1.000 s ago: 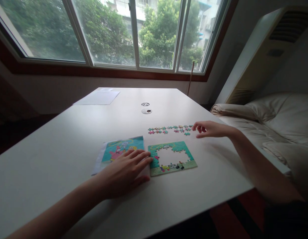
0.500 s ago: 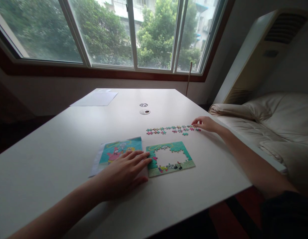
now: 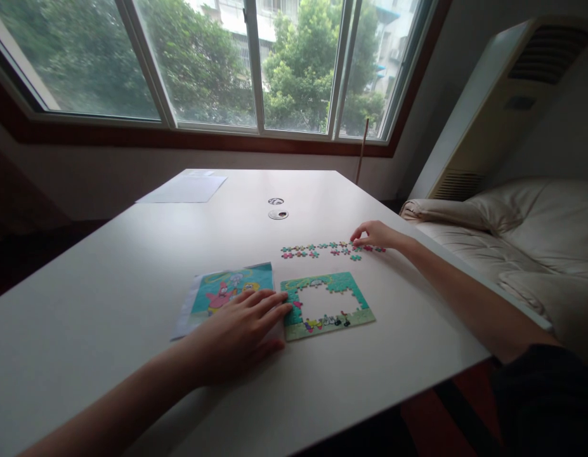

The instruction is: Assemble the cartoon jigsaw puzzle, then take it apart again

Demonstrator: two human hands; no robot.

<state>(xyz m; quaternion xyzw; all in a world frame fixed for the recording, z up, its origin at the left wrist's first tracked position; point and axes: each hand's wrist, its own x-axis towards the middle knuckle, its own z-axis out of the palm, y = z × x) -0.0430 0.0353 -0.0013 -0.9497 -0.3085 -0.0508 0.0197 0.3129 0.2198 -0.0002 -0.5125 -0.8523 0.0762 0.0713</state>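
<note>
shifted leftward since the earlier frame, the right hand (image 3: 378,235) now reaches just past the far right corner of the puzzle board (image 3: 363,315), over the loose pieces (image 3: 355,258); the left hand (image 3: 243,324) stays at the board's left edge. the board itself lies flat, its border filled and an irregular pale gap in its middle, while the loose pieces lie in uneven rows beyond it.

the step in hand looks like picking out a piece for that gap (a judgement, since several pieces look alike from here). what the next move seems to call for is a light pinch on one small flat piece without nudging its neighbours, then matching it against the gap's edge.

the right forearm slants in from right of the board, wrist slightly bent, fingers curled with thumb and forefinger close together; whether a piece sits between them cannot be told. the left hand lies palm down, fingers stretched out and grasping nothing, fingertips touching the board, its back partly covering the picture sheet (image 3: 212,295) left of the board.
</note>
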